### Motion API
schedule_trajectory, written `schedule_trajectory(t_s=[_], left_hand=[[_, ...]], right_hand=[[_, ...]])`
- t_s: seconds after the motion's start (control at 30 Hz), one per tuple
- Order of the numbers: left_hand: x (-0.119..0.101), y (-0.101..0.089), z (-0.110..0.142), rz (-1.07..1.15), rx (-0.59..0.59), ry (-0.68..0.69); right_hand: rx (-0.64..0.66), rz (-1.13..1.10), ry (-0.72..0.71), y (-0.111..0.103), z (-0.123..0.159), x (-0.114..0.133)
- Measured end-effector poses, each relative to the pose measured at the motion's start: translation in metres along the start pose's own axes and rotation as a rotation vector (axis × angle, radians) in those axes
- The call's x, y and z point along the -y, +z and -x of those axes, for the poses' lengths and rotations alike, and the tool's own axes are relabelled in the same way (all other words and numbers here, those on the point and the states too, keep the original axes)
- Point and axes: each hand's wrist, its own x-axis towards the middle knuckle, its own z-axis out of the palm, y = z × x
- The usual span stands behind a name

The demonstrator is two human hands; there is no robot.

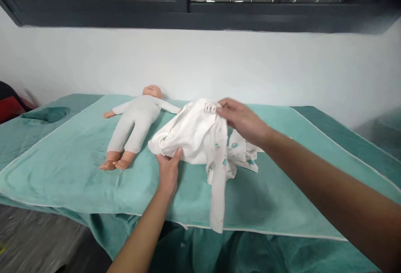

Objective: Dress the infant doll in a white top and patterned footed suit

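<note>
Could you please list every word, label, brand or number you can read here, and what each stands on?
Readable text: none.
Small dark print on the white garment, beside the right hand: too small and blurred to tell letters from a picture.
Small coloured marks on the hanging cloth: no readable words.

A single head-worn view, facing forward and down over both grips.
It looks from above and behind the left grip (168, 170) and the right grip (246, 120), near enough that both fall around mid-view, with the forearms (313, 177) entering from below and from the lower right. The view is wide: it takes in the whole doll (138, 118) left of the left grip, the teal cloth (78, 172) on both sides, floor (46, 239) below left, and, beyond the grips, the wall (194, 64) and the window's lower part (181, 14).
</note>
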Motion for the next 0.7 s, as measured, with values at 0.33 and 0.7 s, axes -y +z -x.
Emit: schedule_trajectory(t_s=[0.33, 0.7], left_hand=[[0.007, -0.029, 0.008, 0.205, 0.020, -0.144], [-0.034, -0.076, 0.036, 0.135, -0.203, -0.214]], right_hand=[[0.003, 1.107, 0.232, -0.033, 0.049, -0.154], [0.006, 1.153, 0.379, -0.129, 0.112, -0.162]])
